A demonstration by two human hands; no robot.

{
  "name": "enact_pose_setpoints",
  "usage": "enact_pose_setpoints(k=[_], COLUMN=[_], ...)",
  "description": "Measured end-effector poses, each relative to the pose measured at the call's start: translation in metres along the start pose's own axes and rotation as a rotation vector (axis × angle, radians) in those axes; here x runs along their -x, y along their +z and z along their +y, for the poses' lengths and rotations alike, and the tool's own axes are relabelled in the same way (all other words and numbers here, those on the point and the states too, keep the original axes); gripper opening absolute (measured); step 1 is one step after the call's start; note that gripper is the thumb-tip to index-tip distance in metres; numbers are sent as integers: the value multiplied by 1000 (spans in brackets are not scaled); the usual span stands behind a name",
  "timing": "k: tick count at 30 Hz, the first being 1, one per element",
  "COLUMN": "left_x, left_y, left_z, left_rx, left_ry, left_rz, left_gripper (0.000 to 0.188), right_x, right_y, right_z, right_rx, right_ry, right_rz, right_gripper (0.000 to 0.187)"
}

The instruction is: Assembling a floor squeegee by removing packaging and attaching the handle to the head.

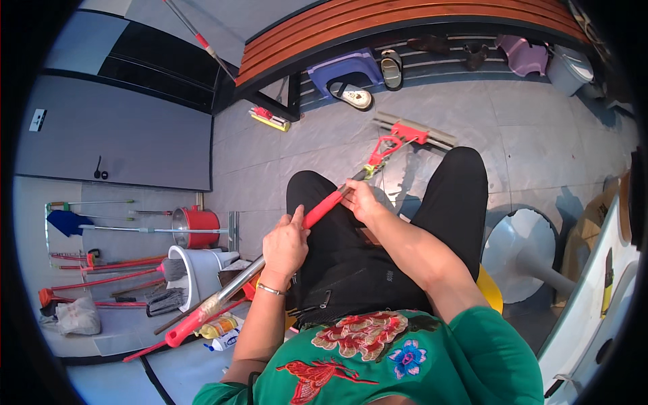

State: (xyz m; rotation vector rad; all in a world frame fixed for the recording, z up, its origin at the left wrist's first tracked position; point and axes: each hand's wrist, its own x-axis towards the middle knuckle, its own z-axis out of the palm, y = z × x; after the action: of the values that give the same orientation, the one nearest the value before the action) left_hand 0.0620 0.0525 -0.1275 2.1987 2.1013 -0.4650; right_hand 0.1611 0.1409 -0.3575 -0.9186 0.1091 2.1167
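A long-handled mop (236,280) lies slantwise across my lap, its red grip end at the lower left. Its head (415,133), a red bracket with grey bars, is just beyond my knees, over or on the floor; I cannot tell whether it touches. My left hand (285,244), with a bracelet at the wrist, is wrapped around the pole below the red sleeve (322,209). Farther up, my right hand (360,200) grips the pole at the upper end of that sleeve. Between sleeve and bracket, something yellow-green sits around the joint.
A slatted wooden bench (405,17) spans the far side, with slippers (351,96) and a purple stool (345,71) by it. Another mop head (270,119) rests near its leg. Left are a red bucket (197,227), a white basin (191,273) and several brooms. A round white base (520,253) stands right.
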Motion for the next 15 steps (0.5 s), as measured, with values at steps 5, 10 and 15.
enact_pose_setpoints(k=[5, 10, 15], left_x=[-10, -27, -35], left_y=[13, 17, 32], left_z=[0, 16, 38], left_rx=[163, 304, 328], left_ry=[6, 73, 190], left_rz=[88, 146, 126], left_gripper=[44, 35, 30], right_x=[29, 18, -3], right_y=[5, -10, -32], right_z=[-38, -60, -67], right_rx=[-225, -304, -524], right_ry=[-68, -195, -305], right_rz=[86, 117, 304], right_gripper=[56, 49, 39])
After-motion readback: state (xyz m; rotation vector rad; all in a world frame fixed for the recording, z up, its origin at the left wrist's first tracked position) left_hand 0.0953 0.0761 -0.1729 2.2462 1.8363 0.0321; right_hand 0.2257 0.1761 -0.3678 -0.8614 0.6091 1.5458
